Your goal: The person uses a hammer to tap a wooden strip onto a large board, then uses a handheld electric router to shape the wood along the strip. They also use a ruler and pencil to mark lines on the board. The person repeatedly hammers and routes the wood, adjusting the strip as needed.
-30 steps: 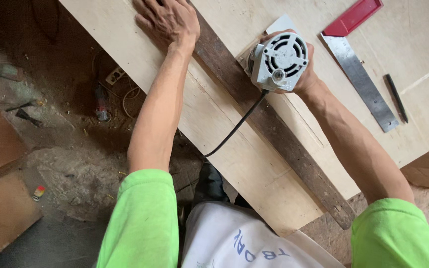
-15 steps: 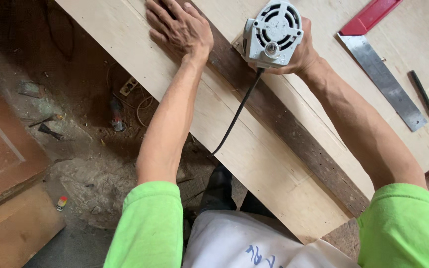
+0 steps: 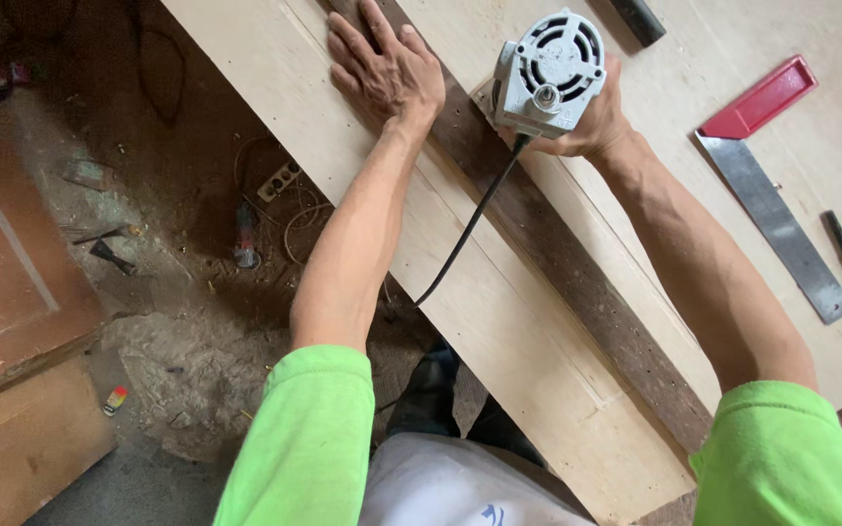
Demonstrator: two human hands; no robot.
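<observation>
Here the right hand [image 3: 592, 122] is closed around the grey router [image 3: 548, 73] beside the dark strip [image 3: 577, 282], which runs diagonally, while the left hand [image 3: 387, 68] lies open and flat on the board [image 3: 499, 341].

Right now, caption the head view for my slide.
Right hand grips a grey router along a dark guide strip; left hand presses flat on the plywood.

Sleeves: bright lime-green short sleeves [image 3: 304, 438], ending well back from the fingers [image 3: 363, 44], above the elbows.
Forearms: bare down to the wrists.
Torso: white garment [image 3: 450, 492] with a small blue marking.
</observation>
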